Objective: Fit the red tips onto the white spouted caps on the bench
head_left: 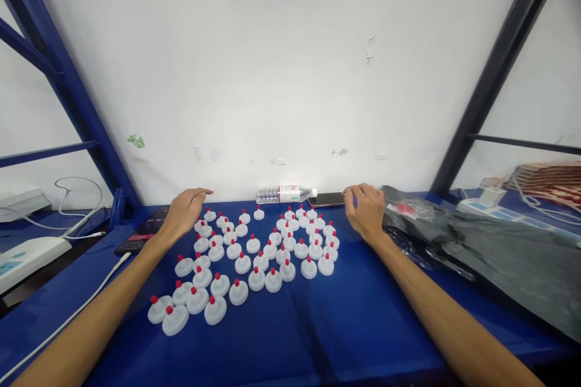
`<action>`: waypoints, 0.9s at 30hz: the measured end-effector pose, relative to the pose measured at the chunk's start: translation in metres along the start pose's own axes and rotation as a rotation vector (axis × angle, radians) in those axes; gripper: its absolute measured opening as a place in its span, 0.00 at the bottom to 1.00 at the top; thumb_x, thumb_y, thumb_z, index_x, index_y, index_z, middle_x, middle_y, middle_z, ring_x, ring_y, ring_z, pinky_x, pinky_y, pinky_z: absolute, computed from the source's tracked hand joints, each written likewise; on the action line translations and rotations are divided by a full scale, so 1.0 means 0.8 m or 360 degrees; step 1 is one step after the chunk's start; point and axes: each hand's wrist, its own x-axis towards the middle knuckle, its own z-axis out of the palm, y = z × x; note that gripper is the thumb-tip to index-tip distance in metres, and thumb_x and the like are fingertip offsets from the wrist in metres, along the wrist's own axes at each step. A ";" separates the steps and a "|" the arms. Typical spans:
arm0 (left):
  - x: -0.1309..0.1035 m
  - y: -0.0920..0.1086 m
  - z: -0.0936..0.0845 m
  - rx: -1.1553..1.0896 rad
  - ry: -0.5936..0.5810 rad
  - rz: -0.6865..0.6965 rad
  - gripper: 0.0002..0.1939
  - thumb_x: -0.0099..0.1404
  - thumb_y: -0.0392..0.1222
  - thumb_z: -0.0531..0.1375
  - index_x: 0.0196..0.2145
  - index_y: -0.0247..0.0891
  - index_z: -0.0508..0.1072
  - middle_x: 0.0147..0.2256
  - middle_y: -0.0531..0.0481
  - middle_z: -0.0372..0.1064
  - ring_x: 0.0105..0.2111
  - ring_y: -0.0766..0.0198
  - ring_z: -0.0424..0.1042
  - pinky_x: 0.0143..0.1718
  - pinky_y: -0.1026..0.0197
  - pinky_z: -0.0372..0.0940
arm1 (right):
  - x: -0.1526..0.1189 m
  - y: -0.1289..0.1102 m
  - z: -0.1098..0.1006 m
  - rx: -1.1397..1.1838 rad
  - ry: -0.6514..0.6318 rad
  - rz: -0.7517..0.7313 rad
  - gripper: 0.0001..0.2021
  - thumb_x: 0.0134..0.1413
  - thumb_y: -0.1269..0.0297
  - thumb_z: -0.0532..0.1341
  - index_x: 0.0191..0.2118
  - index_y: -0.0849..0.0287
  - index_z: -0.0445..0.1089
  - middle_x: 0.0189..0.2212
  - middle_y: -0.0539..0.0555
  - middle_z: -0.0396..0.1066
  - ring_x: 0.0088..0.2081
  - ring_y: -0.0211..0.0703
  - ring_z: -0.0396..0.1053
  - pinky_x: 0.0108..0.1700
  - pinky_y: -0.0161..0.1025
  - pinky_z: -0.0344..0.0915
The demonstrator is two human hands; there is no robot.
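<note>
Many white, round, dome-shaped caps with red tips [273,280] stand upright on the blue table [281,338], spread between my hands. My left hand [185,213] is at the far left edge of the group, open, with its fingers reaching right above the back-left caps and nothing seen in them. Beyond the group on the right, my right hand [365,210] rests with loosely bent, parted fingers. It is beside the end of a dark phone [327,199], and no held thing shows in it. A clear plastic bottle [285,194] with a white cap lies on its side against the wall.
A phone with a lit timer [147,228] lies by my left forearm, near a white cable [68,320]. Power strips [34,260] sit at far left and right. A dark grey plastic bag [481,254] covers the right side. Blue posts [77,84] frame the white wall.
</note>
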 end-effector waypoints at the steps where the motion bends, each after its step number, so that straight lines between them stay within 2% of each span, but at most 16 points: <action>1: 0.001 -0.015 0.005 -0.0041 -0.0038 -0.0074 0.14 0.72 0.50 0.61 0.45 0.37 0.77 0.49 0.45 0.75 0.54 0.51 0.72 0.60 0.41 0.63 | 0.000 0.000 0.000 0.0024 0.0001 0.0004 0.10 0.69 0.66 0.56 0.37 0.59 0.74 0.35 0.53 0.73 0.40 0.47 0.69 0.49 0.47 0.59; 3: -0.003 -0.037 0.019 -0.0174 -0.0113 -0.0195 0.16 0.73 0.50 0.62 0.49 0.36 0.76 0.51 0.44 0.74 0.52 0.52 0.74 0.55 0.43 0.69 | 0.001 0.001 0.001 0.0071 -0.0001 0.0010 0.12 0.69 0.67 0.54 0.36 0.58 0.74 0.35 0.54 0.74 0.40 0.48 0.68 0.48 0.46 0.57; 6: -0.010 -0.050 0.043 -0.0425 -0.0187 -0.0320 0.17 0.73 0.49 0.62 0.52 0.35 0.74 0.51 0.43 0.74 0.49 0.54 0.75 0.50 0.46 0.72 | 0.001 0.002 0.003 0.0143 -0.0020 0.0017 0.13 0.68 0.67 0.54 0.36 0.58 0.74 0.34 0.56 0.74 0.39 0.48 0.68 0.47 0.47 0.56; 10: -0.017 -0.042 0.075 -0.0701 -0.0212 -0.0356 0.18 0.73 0.49 0.62 0.54 0.36 0.73 0.52 0.43 0.73 0.49 0.54 0.75 0.51 0.45 0.72 | -0.002 0.002 0.007 0.0254 -0.0097 0.0003 0.13 0.69 0.66 0.54 0.35 0.58 0.73 0.34 0.54 0.74 0.39 0.46 0.69 0.48 0.46 0.59; 13: -0.023 -0.033 0.091 -0.0853 -0.0220 -0.0332 0.18 0.73 0.50 0.62 0.54 0.36 0.73 0.53 0.43 0.73 0.50 0.53 0.75 0.52 0.45 0.72 | -0.004 0.001 0.010 0.0322 -0.0182 -0.0012 0.12 0.71 0.61 0.57 0.37 0.59 0.73 0.34 0.51 0.73 0.41 0.45 0.71 0.50 0.48 0.64; 16: -0.025 -0.032 0.092 -0.0941 -0.0202 -0.0322 0.18 0.73 0.50 0.62 0.53 0.36 0.73 0.53 0.42 0.73 0.51 0.53 0.75 0.52 0.44 0.72 | -0.004 0.000 0.012 0.0367 -0.0269 0.0005 0.11 0.70 0.57 0.61 0.41 0.60 0.73 0.38 0.52 0.74 0.43 0.44 0.73 0.51 0.50 0.69; 20: -0.021 -0.043 0.076 -0.0930 -0.0152 -0.0370 0.18 0.73 0.50 0.61 0.53 0.35 0.74 0.53 0.43 0.73 0.51 0.52 0.74 0.53 0.44 0.71 | -0.004 -0.003 0.012 0.0454 -0.0440 0.0056 0.11 0.70 0.57 0.61 0.47 0.60 0.73 0.45 0.54 0.75 0.44 0.44 0.74 0.50 0.49 0.72; 23: -0.017 -0.050 0.069 -0.0875 -0.0143 -0.0410 0.18 0.73 0.51 0.61 0.53 0.35 0.74 0.53 0.43 0.73 0.51 0.52 0.74 0.53 0.43 0.70 | -0.004 -0.004 0.013 0.0524 -0.0641 0.0104 0.12 0.70 0.57 0.61 0.50 0.59 0.73 0.46 0.55 0.75 0.42 0.43 0.75 0.47 0.46 0.74; 27: -0.017 -0.051 0.071 -0.0793 -0.0209 -0.0393 0.18 0.73 0.51 0.61 0.52 0.35 0.74 0.52 0.43 0.73 0.52 0.52 0.74 0.54 0.43 0.70 | -0.007 -0.004 0.019 0.0591 -0.0948 0.0150 0.14 0.69 0.56 0.62 0.52 0.59 0.72 0.47 0.56 0.75 0.42 0.43 0.75 0.45 0.45 0.75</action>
